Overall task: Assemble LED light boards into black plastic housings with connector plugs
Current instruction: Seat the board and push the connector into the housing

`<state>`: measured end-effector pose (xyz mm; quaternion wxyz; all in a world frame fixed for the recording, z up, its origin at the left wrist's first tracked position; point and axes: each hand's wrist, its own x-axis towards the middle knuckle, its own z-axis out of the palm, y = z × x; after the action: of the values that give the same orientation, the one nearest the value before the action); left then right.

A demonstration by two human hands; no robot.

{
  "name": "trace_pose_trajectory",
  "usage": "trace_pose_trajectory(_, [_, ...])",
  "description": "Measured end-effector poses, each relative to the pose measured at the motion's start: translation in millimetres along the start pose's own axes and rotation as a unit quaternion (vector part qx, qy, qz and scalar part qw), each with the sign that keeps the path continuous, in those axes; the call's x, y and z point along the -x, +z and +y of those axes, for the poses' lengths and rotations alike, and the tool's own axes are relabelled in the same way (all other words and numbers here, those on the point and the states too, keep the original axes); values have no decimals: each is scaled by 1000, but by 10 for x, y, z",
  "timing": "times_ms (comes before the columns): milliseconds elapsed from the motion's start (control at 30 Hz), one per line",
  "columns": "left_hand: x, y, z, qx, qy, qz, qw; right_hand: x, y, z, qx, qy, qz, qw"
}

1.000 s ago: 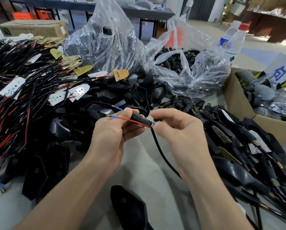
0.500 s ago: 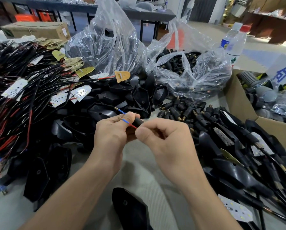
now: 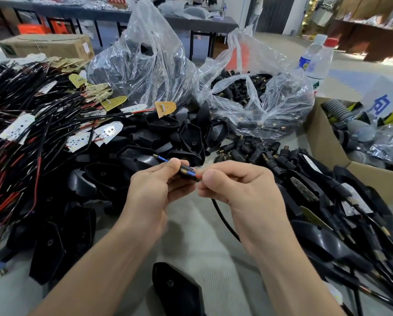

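Observation:
My left hand [image 3: 155, 190] pinches a small black connector plug [image 3: 184, 172] at the centre. A blue wire [image 3: 161, 158] with a brass tip sticks out past its fingers to the left. My right hand [image 3: 238, 188] pinches the red wire [image 3: 198, 176] right beside the plug. A black cable [image 3: 225, 221] hangs down from under that hand. Loose black plastic housings [image 3: 191, 137] lie heaped behind my hands. One more black housing [image 3: 177, 290] lies near the table's front edge. LED boards on wires [image 3: 108, 132] lie at the left.
Clear plastic bags [image 3: 145, 65] hold housings, and a second bag [image 3: 259, 103] holds connector plugs. Loose plugs [image 3: 254, 153] lie in front of it. A cardboard box [image 3: 323, 142] stands at the right, two bottles [image 3: 316, 62] behind. Finished housings with cables [image 3: 327, 213] pile at right.
My hands drew together from a slight spread, then shifted a little right. The right hand moved from the black cable to pinching the red wire at the plug.

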<state>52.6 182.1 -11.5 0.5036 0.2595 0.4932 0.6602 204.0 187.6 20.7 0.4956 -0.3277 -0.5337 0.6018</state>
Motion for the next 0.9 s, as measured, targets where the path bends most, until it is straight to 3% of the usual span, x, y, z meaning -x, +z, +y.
trace_pose_trajectory(133, [-26, -5, -16, -3, -11, 13, 1000, -14, -22, 22, 36, -19, 55, 998])
trace_pose_trajectory(333, [-45, -12, -25, 7, -26, 28, 999, -20, -70, -6, 34, -21, 56, 998])
trace_pose_trajectory(500, [-24, 2, -13, 41, -32, 30, 998, -79, -118, 83, 132, -24, 137, 981])
trace_pose_trajectory(900, [-52, 11, -22, 85, -76, 20, 993, -36, -186, 29, 308, -25, 101, 946])
